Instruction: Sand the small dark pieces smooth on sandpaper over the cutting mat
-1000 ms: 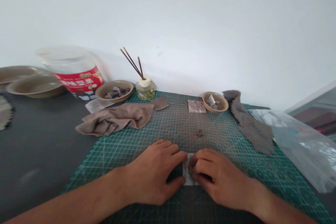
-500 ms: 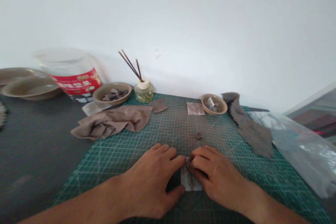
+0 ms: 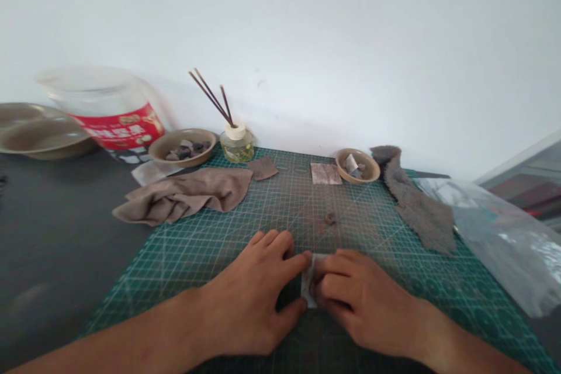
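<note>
Our left hand (image 3: 245, 298) and right hand (image 3: 363, 304) hold a folded white slip (image 3: 308, 281) pinched between our fingers (image 3: 328, 269) on the green cutting mat (image 3: 280, 210); the clear jar's (image 3: 87, 85) red label (image 3: 118, 127) is too blurred to read.

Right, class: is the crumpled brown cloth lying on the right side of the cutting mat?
No, the crumpled brown cloth lies at the left of the green cutting mat, spilling past its edge onto the dark table.
</note>
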Demonstrator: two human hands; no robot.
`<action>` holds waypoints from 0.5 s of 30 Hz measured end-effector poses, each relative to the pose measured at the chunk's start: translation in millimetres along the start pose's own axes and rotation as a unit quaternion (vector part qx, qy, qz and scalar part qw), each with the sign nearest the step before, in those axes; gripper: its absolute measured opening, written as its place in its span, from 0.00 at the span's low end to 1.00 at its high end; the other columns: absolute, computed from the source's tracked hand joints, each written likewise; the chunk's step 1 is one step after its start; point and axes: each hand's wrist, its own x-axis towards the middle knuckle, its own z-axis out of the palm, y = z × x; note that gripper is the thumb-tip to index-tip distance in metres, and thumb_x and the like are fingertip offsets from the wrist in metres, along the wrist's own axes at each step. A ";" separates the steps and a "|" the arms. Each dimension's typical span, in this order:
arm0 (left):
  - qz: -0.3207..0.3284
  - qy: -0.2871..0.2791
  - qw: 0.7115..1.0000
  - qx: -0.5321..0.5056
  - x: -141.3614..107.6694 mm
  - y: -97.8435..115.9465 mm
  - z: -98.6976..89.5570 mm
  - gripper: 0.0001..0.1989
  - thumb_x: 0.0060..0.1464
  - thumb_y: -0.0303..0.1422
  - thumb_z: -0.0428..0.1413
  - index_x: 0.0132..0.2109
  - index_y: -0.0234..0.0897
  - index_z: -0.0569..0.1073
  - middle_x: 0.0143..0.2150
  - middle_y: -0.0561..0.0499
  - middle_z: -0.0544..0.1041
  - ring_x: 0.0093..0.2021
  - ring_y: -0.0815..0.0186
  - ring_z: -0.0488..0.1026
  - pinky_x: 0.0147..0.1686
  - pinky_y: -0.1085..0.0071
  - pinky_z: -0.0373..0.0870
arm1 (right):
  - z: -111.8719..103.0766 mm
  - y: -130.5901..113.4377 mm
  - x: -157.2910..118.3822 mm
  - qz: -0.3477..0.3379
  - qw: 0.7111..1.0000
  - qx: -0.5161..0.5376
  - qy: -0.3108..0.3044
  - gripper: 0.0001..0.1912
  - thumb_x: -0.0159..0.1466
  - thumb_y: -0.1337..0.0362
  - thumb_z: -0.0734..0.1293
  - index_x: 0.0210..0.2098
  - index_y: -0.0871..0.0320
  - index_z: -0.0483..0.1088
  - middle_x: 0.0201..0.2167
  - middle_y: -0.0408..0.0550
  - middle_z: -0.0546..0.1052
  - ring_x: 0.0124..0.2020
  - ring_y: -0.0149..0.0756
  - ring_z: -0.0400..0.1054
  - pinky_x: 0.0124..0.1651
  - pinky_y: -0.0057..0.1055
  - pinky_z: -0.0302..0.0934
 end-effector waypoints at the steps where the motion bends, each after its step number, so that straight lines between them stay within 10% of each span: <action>1: 0.004 -0.001 1.000 -0.001 -0.1 -0.7 0.3 0.16 0.54 0.36 0.57 0.51 0.43 0.70 0.46 0.48 0.66 0.47 0.55 0.65 0.51 0.50 0.62 | 0.6 -0.1 -0.2 0.000 1.000 -0.003 0.007 0.06 0.65 0.72 0.69 0.35 0.56 0.70 0.40 0.41 0.75 0.42 0.34 0.66 0.51 0.35 0.59; 15: -0.018 0.005 1.000 -0.001 1.7 -1.1 2.5 0.20 0.55 0.40 0.58 0.55 0.46 0.69 0.48 0.48 0.68 0.50 0.53 0.64 0.52 0.47 0.61 | 2.3 6.9 0.4 0.046 0.997 0.000 0.067 0.04 0.68 0.71 0.66 0.36 0.58 0.70 0.40 0.45 0.75 0.43 0.36 0.67 0.49 0.36 0.62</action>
